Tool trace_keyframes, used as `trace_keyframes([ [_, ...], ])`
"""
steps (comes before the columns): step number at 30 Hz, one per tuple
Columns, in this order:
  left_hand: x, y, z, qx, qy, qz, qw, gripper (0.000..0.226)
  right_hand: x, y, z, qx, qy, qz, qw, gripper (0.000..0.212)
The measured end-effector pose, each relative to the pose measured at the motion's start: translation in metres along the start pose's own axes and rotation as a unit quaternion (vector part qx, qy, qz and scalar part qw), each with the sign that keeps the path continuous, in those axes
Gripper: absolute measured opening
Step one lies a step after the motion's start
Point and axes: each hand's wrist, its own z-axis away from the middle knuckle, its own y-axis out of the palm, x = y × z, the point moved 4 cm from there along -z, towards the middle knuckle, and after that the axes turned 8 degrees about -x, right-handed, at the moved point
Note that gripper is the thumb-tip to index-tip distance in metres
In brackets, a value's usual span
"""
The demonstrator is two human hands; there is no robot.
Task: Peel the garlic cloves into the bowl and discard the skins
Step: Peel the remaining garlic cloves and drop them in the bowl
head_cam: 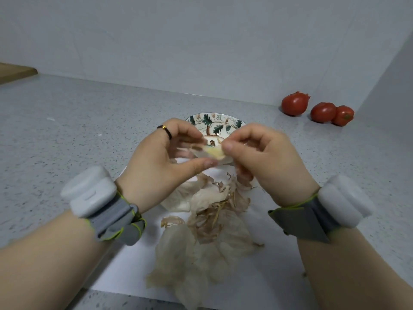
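Note:
My left hand (161, 157) and my right hand (263, 157) meet above the counter, both pinching one pale yellow garlic cloves piece (215, 153) with thin skin still hanging from it. Just behind the hands sits the bowl (214, 121), white with a green leaf and tree pattern, its near half hidden by my fingers. Below the hands a heap of dry garlic skins (207, 222) lies on a white sheet (125, 265). A whitish garlic chunk (178, 200) rests at the top of that heap.
Three red tomatoes (295, 104) lie at the back right by the wall. The speckled grey counter (67, 130) stretches to the left, where a wooden board (15, 71) shows at the edge. Both wrists carry white strapped devices.

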Motion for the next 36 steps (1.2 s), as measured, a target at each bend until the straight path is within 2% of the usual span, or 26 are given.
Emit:
trace_keyframes([
  [3, -0.002, -0.006, -0.002, -0.037, 0.018, -0.053, 0.998, 0.019, 0.001, -0.019, -0.005, -0.163, -0.070, 0.049, 0.983, 0.015],
  [5, -0.003, -0.005, -0.001, -0.020, 0.021, -0.096, 0.995, 0.012, -0.004, -0.023, -0.006, -0.216, -0.094, 0.119, 0.965, 0.016],
  [9, 0.001, 0.009, 0.008, 0.141, 0.002, -0.209, 0.968, 0.026, -0.023, -0.020, -0.013, -0.216, -0.057, 0.217, 0.950, 0.001],
  [13, 0.006, 0.016, 0.013, 0.243, 0.011, -0.327, 0.913, 0.038, -0.031, -0.017, -0.016, -0.161, -0.018, 0.266, 0.950, 0.025],
  [15, 0.011, 0.016, 0.014, 0.267, 0.002, -0.366, 0.892, 0.043, -0.030, -0.017, -0.016, -0.155, -0.024, 0.259, 0.953, 0.027],
  [16, 0.011, 0.016, 0.014, 0.269, 0.001, -0.365, 0.891, 0.037, -0.029, -0.017, -0.016, -0.154, -0.031, 0.256, 0.954, 0.026],
  [18, 0.008, 0.016, 0.013, 0.247, 0.021, -0.342, 0.906, 0.019, -0.030, -0.019, -0.017, -0.154, -0.036, 0.248, 0.956, 0.026],
  [21, 0.004, 0.009, 0.008, 0.163, 0.010, -0.251, 0.954, 0.029, -0.029, -0.022, -0.017, -0.171, -0.039, 0.227, 0.958, 0.024],
  [24, -0.001, 0.003, 0.003, 0.076, -0.046, -0.083, 0.993, 0.021, -0.019, -0.020, -0.013, -0.179, -0.069, 0.186, 0.964, 0.015],
  [26, -0.001, -0.002, -0.001, 0.016, -0.085, 0.019, 0.996, 0.034, -0.009, -0.014, -0.009, -0.148, -0.088, 0.149, 0.974, 0.013],
  [28, 0.001, -0.005, -0.003, -0.026, -0.105, 0.059, 0.992, 0.038, -0.004, -0.003, -0.004, -0.085, -0.084, 0.108, 0.987, 0.014],
  [30, -0.001, -0.005, -0.003, -0.036, -0.113, 0.065, 0.991, 0.035, -0.004, 0.008, 0.001, -0.013, -0.055, 0.063, 0.996, 0.010],
  [33, -0.001, -0.003, -0.001, -0.027, -0.126, 0.092, 0.987, 0.025, -0.010, 0.022, 0.006, 0.068, -0.017, 0.029, 0.997, 0.021],
  [36, 0.002, -0.001, 0.000, -0.017, -0.160, 0.143, 0.977, 0.022, -0.012, 0.024, 0.006, 0.083, 0.005, 0.009, 0.996, 0.025],
])
